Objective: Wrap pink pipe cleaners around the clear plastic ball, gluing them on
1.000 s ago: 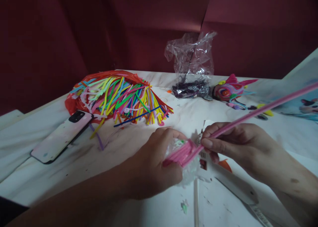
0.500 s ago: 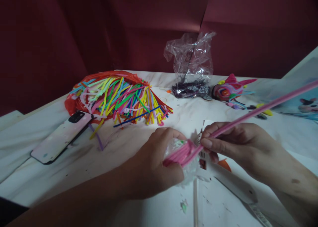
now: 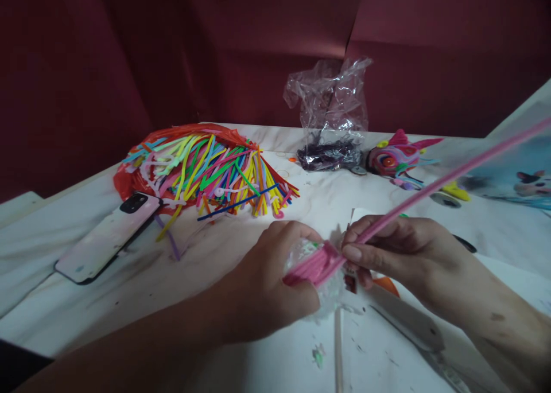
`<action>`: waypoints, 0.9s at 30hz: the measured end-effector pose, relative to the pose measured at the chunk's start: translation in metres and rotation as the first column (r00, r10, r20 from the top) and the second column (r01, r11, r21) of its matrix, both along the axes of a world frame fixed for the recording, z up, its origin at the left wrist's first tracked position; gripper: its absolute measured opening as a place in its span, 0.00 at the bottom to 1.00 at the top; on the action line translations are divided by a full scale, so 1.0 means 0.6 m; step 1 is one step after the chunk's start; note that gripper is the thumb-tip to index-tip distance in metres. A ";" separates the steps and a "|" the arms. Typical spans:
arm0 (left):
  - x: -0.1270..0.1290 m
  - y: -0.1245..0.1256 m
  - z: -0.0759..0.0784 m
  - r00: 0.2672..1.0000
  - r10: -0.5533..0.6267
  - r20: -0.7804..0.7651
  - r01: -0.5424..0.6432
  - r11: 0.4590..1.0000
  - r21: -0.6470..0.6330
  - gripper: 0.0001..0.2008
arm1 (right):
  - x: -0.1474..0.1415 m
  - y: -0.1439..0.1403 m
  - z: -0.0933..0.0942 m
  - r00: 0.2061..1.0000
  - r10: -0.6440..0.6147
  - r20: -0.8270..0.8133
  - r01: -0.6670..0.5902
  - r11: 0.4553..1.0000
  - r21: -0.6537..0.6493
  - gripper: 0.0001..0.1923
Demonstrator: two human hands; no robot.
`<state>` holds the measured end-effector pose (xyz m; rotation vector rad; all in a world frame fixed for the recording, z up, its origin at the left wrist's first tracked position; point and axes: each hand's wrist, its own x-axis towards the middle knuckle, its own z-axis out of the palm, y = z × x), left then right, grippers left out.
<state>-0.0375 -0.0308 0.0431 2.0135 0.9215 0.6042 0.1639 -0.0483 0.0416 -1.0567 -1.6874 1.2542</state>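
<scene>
My left hand (image 3: 279, 272) is wrapped around a clear, crinkled plastic piece (image 3: 329, 298). Pink pipe cleaner rows (image 3: 312, 265) lie side by side across its top. My right hand (image 3: 387, 249) pinches a long pink pipe cleaner (image 3: 439, 182) between thumb and fingers, close to those rows. From there it stretches up to the right and out of the picture. The underside of the plastic piece is hidden by my left hand.
Several coloured pipe cleaners (image 3: 224, 175) spill from a red bag (image 3: 123, 183) at the back left, behind a phone (image 3: 107, 238). A clear bag (image 3: 333, 117) with dark strands stands at the back; a colourful pipe-cleaner figure (image 3: 394, 156) is right of it. A box-cutter-like tool (image 3: 408, 321) lies under my right wrist.
My right hand has shifted slightly left, nearer to the pink rows, and the pipe cleaner's free length has tilted up a little. My left hand holds its place.
</scene>
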 end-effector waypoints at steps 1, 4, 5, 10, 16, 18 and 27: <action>0.000 0.000 0.000 1.000 0.000 -0.004 0.000 1.000 0.000 0.22 | -0.001 -0.001 -0.001 1.000 0.023 -0.012 -0.023 1.000 -0.003 0.28; 0.002 0.000 -0.001 1.000 0.007 -0.003 -0.007 1.000 -0.008 0.22 | -0.005 -0.002 -0.003 0.997 0.064 -0.039 -0.064 0.998 0.017 0.26; 0.002 0.000 -0.002 1.000 0.013 0.001 -0.013 1.000 -0.010 0.22 | -0.008 -0.002 -0.004 0.997 0.065 -0.039 -0.064 0.998 0.029 0.26; 0.000 0.001 -0.005 0.999 0.026 0.030 -0.027 0.999 0.017 0.22 | -0.017 -0.008 -0.009 0.999 0.043 -0.013 -0.042 0.995 0.085 0.20; 0.000 0.001 -0.003 1.000 0.022 0.019 -0.023 0.999 0.027 0.22 | -0.019 -0.010 -0.015 0.999 0.017 0.041 -0.021 0.994 0.104 0.17; 0.001 0.001 -0.001 1.000 0.027 0.001 -0.028 0.999 0.030 0.22 | -0.020 -0.009 -0.015 0.999 0.020 0.051 -0.025 0.993 0.111 0.16; 0.002 -0.003 -0.004 1.000 0.012 -0.022 -0.011 1.000 0.021 0.24 | -0.021 -0.012 -0.015 0.992 0.006 0.129 -0.027 0.987 0.156 0.17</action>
